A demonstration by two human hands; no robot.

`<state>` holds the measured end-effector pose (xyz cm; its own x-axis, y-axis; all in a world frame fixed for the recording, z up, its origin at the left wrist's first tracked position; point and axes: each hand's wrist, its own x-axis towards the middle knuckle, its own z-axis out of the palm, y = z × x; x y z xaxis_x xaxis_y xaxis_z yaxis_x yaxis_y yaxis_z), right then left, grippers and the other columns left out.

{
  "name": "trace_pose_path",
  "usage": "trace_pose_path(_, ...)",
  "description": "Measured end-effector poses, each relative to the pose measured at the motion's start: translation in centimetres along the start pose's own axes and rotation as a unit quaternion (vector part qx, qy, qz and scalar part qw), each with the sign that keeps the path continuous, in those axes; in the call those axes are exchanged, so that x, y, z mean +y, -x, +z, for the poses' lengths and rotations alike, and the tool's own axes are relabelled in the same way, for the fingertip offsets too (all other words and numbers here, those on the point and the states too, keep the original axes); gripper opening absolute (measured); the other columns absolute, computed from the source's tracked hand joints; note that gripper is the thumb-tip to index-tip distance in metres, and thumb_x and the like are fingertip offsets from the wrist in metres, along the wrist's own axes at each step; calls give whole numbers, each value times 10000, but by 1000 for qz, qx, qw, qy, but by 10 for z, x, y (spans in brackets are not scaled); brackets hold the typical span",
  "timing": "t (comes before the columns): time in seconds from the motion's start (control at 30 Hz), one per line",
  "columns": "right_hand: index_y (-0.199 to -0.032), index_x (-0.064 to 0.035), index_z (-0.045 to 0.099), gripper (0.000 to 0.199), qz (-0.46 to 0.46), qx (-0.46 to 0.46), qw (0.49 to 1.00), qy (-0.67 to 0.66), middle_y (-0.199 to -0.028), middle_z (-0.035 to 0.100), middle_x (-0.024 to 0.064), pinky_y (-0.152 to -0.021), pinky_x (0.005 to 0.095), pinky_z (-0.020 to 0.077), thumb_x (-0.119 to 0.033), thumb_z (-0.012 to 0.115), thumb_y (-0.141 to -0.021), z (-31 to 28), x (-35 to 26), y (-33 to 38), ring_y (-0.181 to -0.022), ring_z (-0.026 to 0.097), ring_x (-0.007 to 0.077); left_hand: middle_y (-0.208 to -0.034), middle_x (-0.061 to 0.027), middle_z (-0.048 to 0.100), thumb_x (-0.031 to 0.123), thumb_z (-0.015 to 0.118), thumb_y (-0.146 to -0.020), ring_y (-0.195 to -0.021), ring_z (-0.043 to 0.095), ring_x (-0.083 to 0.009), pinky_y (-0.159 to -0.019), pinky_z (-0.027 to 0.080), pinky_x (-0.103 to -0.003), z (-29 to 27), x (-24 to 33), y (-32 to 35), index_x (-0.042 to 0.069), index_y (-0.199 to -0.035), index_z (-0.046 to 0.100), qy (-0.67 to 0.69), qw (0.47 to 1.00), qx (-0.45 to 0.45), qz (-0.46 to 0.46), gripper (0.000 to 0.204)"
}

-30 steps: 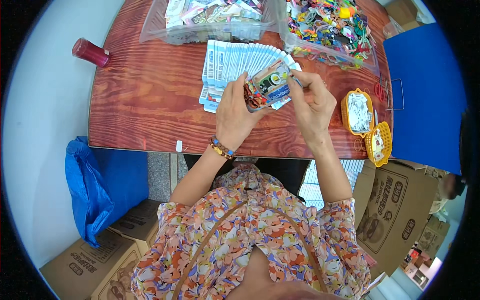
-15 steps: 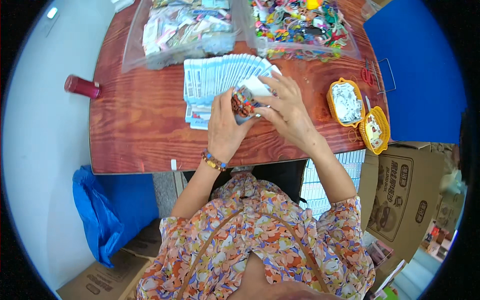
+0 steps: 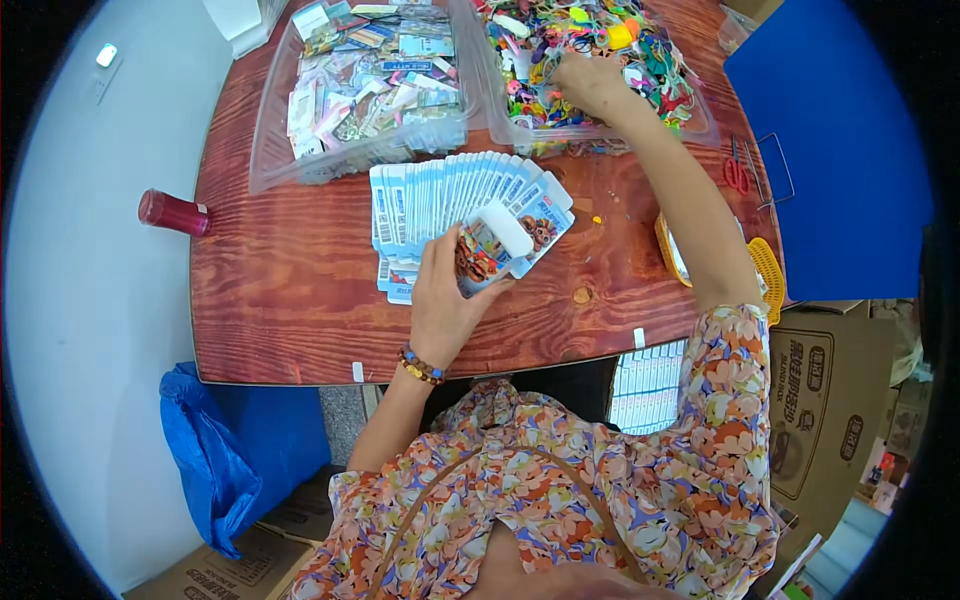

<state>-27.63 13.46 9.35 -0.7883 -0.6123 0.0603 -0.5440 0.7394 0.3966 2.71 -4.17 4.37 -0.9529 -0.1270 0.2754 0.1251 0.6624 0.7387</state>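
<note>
My left hand point(image 3: 442, 298) grips a small printed carton point(image 3: 484, 256) with a white flap standing open at its top. Under and behind that carton, flat light-blue cartons point(image 3: 430, 200) lie spread in an overlapping fan on the wooden table. My right arm reaches far forward, and my right hand point(image 3: 598, 88) is down among small colourful trinkets point(image 3: 665, 75) in the right clear plastic bin point(image 3: 560, 134). Its fingertips are partly hidden there, so I cannot make out whether they hold anything.
Left of that bin stands another clear bin point(image 3: 262, 165) full of small flat packets. Two yellow baskets point(image 3: 768, 275) sit at the right edge, partly behind my forearm, near red-handled scissors point(image 3: 736, 175). A dark red cylinder point(image 3: 174, 212) is at the left edge.
My right hand has left the carton and moved forward into the bin of trinkets. My left hand still holds the carton, whose flap now shows open. The view has shifted slightly.
</note>
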Motion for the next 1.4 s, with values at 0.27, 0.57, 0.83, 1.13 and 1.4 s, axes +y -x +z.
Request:
trace_pose_path(0.27, -997, -46, 658, 177, -37, 74, 800, -595, -919, 686, 16, -741, 281, 561, -211, 650, -932, -12, 31, 18, -834, 680, 117, -1135, -185, 549, 265, 866, -705, -1034, 577, -354, -874, 499, -412, 4, -5, -36, -19, -1344, 446, 7, 1000, 9, 2, 816)
trace_pose_path(0.57, -1008, -31, 639, 110, -44, -64, 641, -763, -943, 707, 48, -711, 242, 595, -124, 602, -963, -77, -20, 87, -819, 698, 101, -1123, -187, 555, 252, 875, -684, -1022, 579, -359, -836, 506, -423, 13, -4, -52, -16, -1335, 440, -7, 998, 52, 43, 828)
trace_pose_path(0.83, -1101, -24, 676, 230, -59, -31, 754, -654, -860, 699, -3, -679, 233, 530, -203, 612, -971, -81, -39, 101, -813, 667, 74, -1115, -189, 556, 293, 874, -694, -1003, 585, -358, -823, 509, -423, 17, -5, -49, -16, -1331, 457, -43, 997, 59, 33, 822)
trace_pose_path(1.13, -1030, -109, 725, 201, 6, 33, 953, -300, -882, 713, 99, -723, 387, 532, -178, 629, -867, -13, 0, 13, -837, 693, 252, -1129, -185, 550, 298, 876, -686, -1013, 587, -358, -825, 517, -421, 23, -6, -40, 0, -1338, 458, -16, 999, 35, 27, 829)
trace_pose_path(1.4, -969, -122, 710, 171, -116, 9, 985, -131, -1093, 676, 112, -798, 470, 544, -141, 644, -812, 23, -16, -23, -970, 684, 305, -1122, -204, 544, 288, 862, -707, -1005, 576, -372, -841, 508, -425, 18, -12, -30, -27, -1343, 448, 3, 1000, 13, 22, 822)
